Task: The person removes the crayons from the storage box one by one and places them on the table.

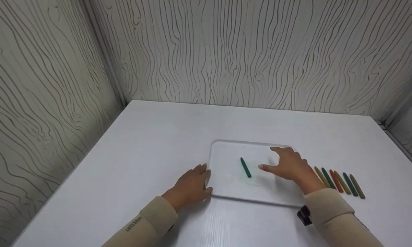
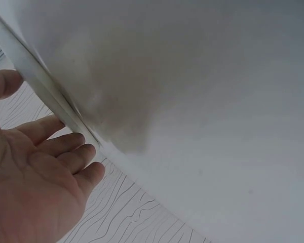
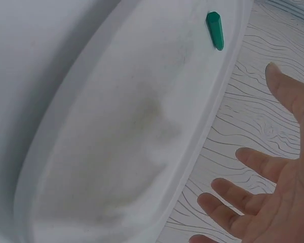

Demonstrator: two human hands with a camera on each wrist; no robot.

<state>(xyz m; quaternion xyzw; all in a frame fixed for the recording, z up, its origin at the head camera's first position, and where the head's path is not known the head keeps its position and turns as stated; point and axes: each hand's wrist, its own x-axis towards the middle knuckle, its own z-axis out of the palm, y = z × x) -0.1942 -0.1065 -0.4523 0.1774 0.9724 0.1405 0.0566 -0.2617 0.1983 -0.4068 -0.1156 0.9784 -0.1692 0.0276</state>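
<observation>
A shallow white tray [image 1: 223, 187] with rounded corners lies on the table. One green crayon [image 1: 245, 167] rests slanted inside it; the right wrist view also shows this green crayon [image 3: 215, 31]. My left hand [image 1: 192, 183] is at the tray's left side, fingertips against the rim. In the left wrist view, the left hand [image 2: 45, 167] has its fingers loosely extended along the tray's edge. Over the tray's right part hovers my right hand [image 1: 290, 165], thumb and fingers spread wide and holding nothing. The right hand [image 3: 273, 187] shows the same spread in its wrist view.
To the right of the tray, several crayons lie roughly side by side, among them a red crayon [image 1: 336, 181], a green crayon [image 1: 350, 184] and a yellowish-brown crayon [image 1: 357, 186]. My right forearm partly covers the row. Patterned panels [image 1: 206, 51] stand behind the white table [image 1: 164, 127].
</observation>
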